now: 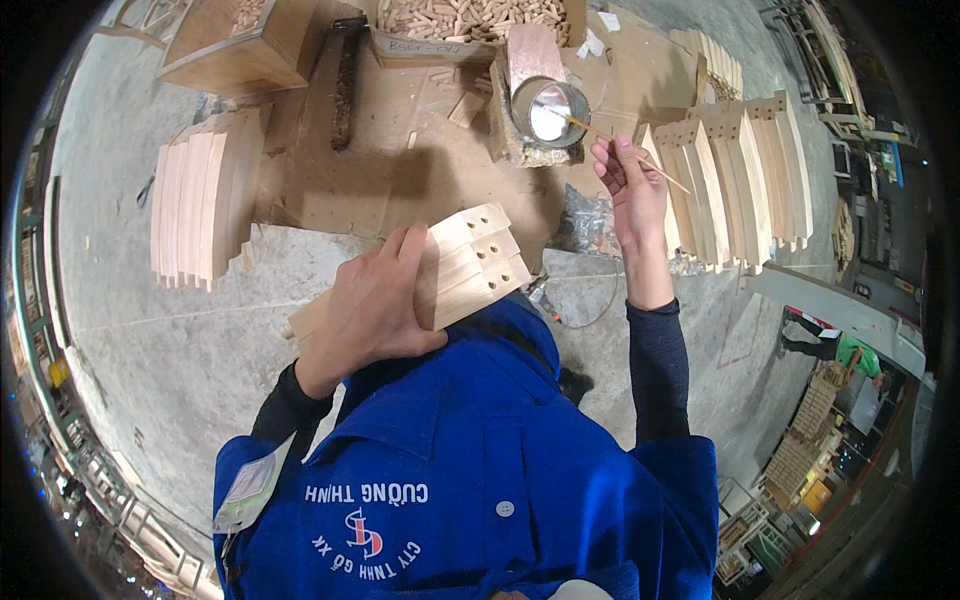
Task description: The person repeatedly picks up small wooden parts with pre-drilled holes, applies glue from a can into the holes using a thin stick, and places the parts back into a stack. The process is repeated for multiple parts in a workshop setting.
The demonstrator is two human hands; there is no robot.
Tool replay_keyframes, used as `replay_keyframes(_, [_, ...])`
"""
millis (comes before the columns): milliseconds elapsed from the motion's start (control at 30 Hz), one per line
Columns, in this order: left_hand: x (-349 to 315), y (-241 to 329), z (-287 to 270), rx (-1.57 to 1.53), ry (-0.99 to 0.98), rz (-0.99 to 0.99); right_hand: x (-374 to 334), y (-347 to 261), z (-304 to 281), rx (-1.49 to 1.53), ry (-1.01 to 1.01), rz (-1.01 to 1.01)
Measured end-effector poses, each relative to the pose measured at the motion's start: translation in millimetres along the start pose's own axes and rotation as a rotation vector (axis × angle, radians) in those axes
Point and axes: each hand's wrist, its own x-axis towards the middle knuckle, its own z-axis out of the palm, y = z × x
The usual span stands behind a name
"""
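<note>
My left hand (370,295) is closed around a few pale wooden pieces (462,262) stacked side by side, held at a slant before my body. Pairs of round holes show in their far ends. Between the fingers of my right hand (636,185) is a thin wooden stick (660,172). Its tip reaches into a round can (522,108) with something white and glossy inside. The can stands near the far edge of my reach, beside a pinkish flat board (535,55).
On the right stand several pale wooden pieces (735,185) with holes in their tops. More wooden pieces (205,200) stand at left. A cardboard box of dowels (420,48), a wooden box (240,60) and a dark bar (346,85) lie beyond. Far right, a person in green (855,352).
</note>
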Motion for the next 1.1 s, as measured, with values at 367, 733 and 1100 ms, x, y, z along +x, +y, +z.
replay_keyframes(367, [-7.2,15.3,11.9,0.044,0.106,-0.068,-48.5,-60.8,-4.0,-0.219,-0.189,-0.179])
replay_keyframes(733, [-3.7,24.8,10.5,0.078,0.115,-0.093,-117.3,-65.7,8.1,-0.672,-0.487,-0.417])
replay_keyframes(1100, [-5.2,24.1,11.6,0.052,0.144,-0.068,-114.7,-57.3,14.9,-0.696,-0.497,-0.418])
